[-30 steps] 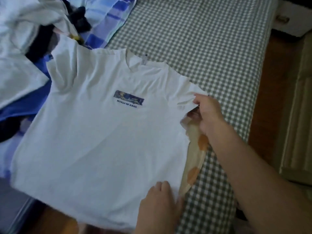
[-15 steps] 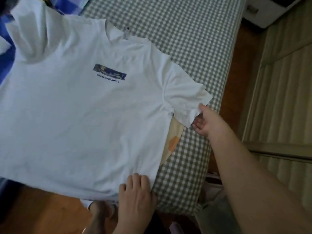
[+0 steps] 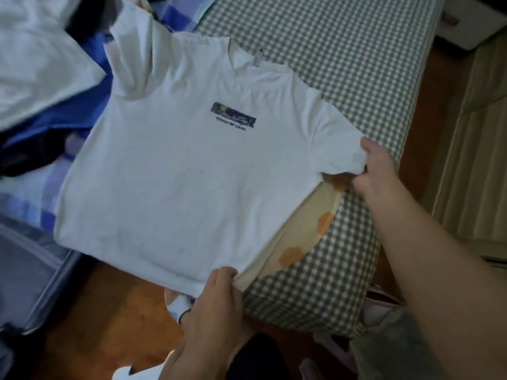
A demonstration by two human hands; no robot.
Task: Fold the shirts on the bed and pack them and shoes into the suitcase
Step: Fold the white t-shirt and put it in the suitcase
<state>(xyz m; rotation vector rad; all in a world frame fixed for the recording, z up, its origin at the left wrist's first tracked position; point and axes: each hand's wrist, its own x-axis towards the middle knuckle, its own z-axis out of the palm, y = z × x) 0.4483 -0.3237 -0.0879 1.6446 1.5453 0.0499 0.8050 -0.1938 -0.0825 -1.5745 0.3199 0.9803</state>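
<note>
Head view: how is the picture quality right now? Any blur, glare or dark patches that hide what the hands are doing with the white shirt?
Head view: dim, soft light, no glare; white shirt reads clearly, its printed text legible. Slight blur on the left hand and right hand, though each grip on the shirt's edge shows. Lower left floor and the clothes pile are dark and indistinct. Wide-angle bending curves the checked bedsheet.
</note>
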